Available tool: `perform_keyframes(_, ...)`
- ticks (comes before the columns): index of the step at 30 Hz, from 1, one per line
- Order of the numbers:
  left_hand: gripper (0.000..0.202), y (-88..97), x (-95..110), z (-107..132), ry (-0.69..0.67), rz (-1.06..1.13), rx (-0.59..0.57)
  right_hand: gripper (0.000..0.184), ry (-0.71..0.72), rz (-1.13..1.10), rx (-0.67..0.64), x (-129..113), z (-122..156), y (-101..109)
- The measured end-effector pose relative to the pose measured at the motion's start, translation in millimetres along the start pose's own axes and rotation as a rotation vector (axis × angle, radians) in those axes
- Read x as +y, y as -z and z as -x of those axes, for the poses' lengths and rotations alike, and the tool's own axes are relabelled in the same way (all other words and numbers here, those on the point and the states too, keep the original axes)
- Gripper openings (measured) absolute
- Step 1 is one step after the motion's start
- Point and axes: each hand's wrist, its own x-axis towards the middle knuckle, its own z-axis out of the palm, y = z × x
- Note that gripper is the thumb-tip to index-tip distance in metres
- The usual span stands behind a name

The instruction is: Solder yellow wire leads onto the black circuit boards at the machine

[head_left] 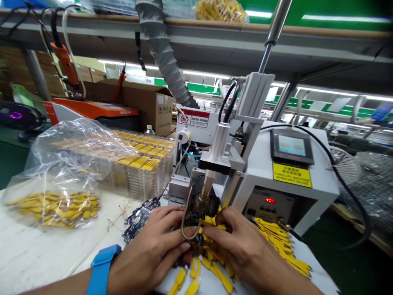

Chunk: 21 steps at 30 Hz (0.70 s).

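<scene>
My left hand (156, 243), wearing a blue wrist strap (104, 264), reaches in from the left under the machine's press head (204, 196). Its fingers and thumb are closed at a small dark part there, mostly hidden behind the fingers and a looped wire (183, 229). From the right, my right hand (242, 241) pinches a yellow ribbon strip with thumb and forefinger, its end close to that dark part. More yellow strips (216, 272) lie loosely below and between my hands. A pile of black circuit boards (139, 217) lies beside my left fingers.
A clear bag of yellow strips (58, 209) and stacked clear trays (141, 172) stand left. More strips (282, 243) fan out at right, before the machine housing (319, 164) with its screen (291, 145). A grey duct (166, 53) hangs above; a black cable (346, 188) loops right.
</scene>
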Motion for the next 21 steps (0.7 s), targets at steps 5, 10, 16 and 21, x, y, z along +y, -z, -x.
perform_keyframes(5,0.041,1.0,2.9,-0.2,-0.024,-0.03,0.047,0.029,0.006,0.003,0.009,-0.6,1.0,-0.8)
perform_keyframes(10,0.044,0.9,5.0,2.0,-0.048,-0.112,0.053,0.027,-0.016,-0.004,-0.019,-1.9,0.9,0.3)
perform_keyframes(16,0.034,-0.1,1.1,1.4,-0.034,-0.081,0.03,0.029,-0.021,0.013,-0.03,-1.9,-0.7,0.1)
perform_keyframes(21,0.029,1.0,-3.1,0.7,-0.081,-0.085,0.044,0.027,-0.017,0.018,-0.033,1.6,0.3,-3.1)
